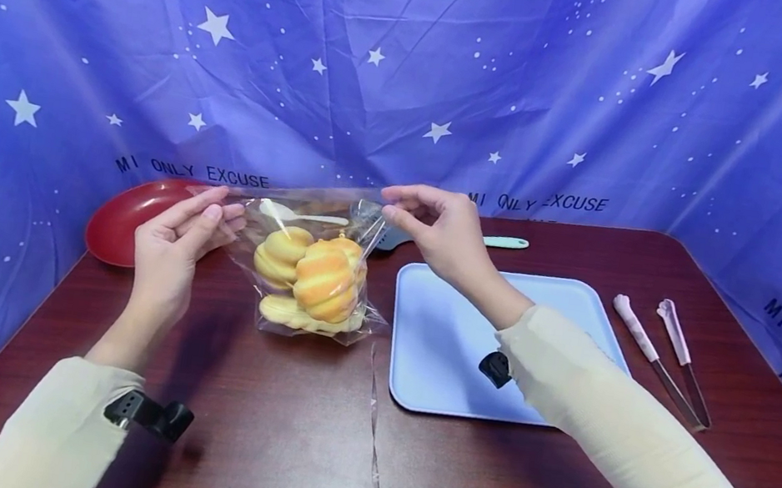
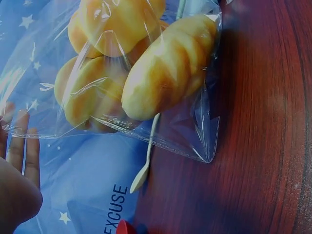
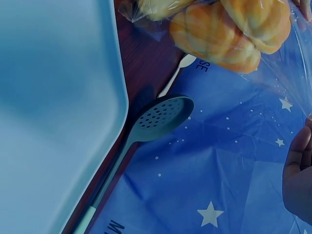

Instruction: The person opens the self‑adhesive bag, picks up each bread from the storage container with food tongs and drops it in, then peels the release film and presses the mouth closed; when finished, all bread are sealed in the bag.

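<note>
Several bread pieces lie inside a clear plastic bag. A ridged golden bread is at the front, rounder rolls are beside it, and a pale long loaf lies along the bottom. My left hand pinches the bag's upper left edge between thumb and fingers. At the upper right edge, my right hand grips the film between thumb and forefinger. The bag's mouth is stretched between both hands. In the left wrist view, the long loaf shows close up through the film.
A light blue tray lies to the right, with two pale-handled metal utensils beyond it. Behind are a slotted skimmer and a white spoon. A red bowl is at back left. One thin shiny strip lies in front.
</note>
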Available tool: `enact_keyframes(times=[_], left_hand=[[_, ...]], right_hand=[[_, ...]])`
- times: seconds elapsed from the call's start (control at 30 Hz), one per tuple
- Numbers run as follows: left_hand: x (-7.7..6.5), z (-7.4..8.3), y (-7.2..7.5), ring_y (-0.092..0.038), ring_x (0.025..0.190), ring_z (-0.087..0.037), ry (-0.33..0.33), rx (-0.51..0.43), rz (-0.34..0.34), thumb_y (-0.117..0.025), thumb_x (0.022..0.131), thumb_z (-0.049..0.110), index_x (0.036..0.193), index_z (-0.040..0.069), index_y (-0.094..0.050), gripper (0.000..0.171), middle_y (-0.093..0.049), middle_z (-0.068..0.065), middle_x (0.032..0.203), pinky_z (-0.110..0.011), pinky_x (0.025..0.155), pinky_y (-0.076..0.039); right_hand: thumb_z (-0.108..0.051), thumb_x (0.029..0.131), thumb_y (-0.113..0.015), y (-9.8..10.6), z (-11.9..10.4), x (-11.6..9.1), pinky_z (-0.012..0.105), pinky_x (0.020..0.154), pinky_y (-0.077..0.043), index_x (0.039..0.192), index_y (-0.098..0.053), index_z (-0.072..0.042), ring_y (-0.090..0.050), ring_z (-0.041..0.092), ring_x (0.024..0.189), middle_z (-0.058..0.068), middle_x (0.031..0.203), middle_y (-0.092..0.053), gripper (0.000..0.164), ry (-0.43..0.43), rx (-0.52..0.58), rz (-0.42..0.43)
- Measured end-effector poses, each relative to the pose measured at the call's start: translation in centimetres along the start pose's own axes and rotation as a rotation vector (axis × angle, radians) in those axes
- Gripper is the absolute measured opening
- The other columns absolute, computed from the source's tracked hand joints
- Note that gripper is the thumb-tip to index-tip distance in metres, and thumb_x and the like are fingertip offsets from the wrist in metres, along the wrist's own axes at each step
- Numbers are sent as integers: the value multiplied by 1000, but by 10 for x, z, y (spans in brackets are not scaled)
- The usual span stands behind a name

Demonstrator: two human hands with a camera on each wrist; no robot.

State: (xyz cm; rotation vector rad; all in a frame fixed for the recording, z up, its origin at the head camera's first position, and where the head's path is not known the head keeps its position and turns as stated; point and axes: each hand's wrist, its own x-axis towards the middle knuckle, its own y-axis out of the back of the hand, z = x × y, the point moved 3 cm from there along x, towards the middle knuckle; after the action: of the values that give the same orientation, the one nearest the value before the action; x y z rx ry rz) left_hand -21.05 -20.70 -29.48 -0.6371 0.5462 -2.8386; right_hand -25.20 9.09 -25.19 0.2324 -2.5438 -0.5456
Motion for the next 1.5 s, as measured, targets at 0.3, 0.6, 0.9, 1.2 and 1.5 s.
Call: enact_keyframes(times=[0.3, 0.6, 0.9, 1.2, 1.5], left_hand=[[0, 0, -1, -77, 80, -19, -2, 1, -8, -60, 99, -6, 120, -7, -71, 24, -78, -11, 93, -26, 75, -61], [1, -1, 0, -77, 80, -21, 38, -44, -3, -60, 98, -6, 119, -4, -72, 24, -78, -13, 92, -27, 72, -61], [1, 0, 0, -77, 84, -20, 76, -82, -43, -61, 99, -2, 118, -1, -73, 23, -78, -11, 96, -28, 74, -61], [1, -1, -1, -77, 89, -20, 126, -156, -88, -59, 101, -1, 116, 3, -75, 23, -78, -11, 98, -28, 78, -61], [2, -1, 3, -76, 91, -20, 103, -140, -123, -57, 101, -1, 110, 4, -76, 21, -78, -10, 100, -30, 80, -61]], right_hand=[[-12, 94, -74, 2, 0, 2, 23, 59, -45, 117, -76, -5, -63, 17, 73, 9, 90, -75, 24, 28, 1, -35], [-8, 95, -73, 2, 0, 2, 24, 57, -42, 123, -74, -6, -62, 19, 76, 16, 91, -73, 29, 32, 83, -75], [4, 93, -69, 4, 1, 2, 23, 61, -41, 111, -79, -6, -49, 16, 72, 8, 87, -70, 23, 81, 54, -91], [4, 93, -68, 8, 0, -1, 24, 61, -43, 96, -82, -7, -59, 16, 78, 5, 98, -74, 18, 156, -73, -104], [5, 94, -63, 9, 0, 0, 26, 71, -48, 96, -81, -8, -61, 14, 85, 2, 98, -73, 22, 182, -21, -161]])
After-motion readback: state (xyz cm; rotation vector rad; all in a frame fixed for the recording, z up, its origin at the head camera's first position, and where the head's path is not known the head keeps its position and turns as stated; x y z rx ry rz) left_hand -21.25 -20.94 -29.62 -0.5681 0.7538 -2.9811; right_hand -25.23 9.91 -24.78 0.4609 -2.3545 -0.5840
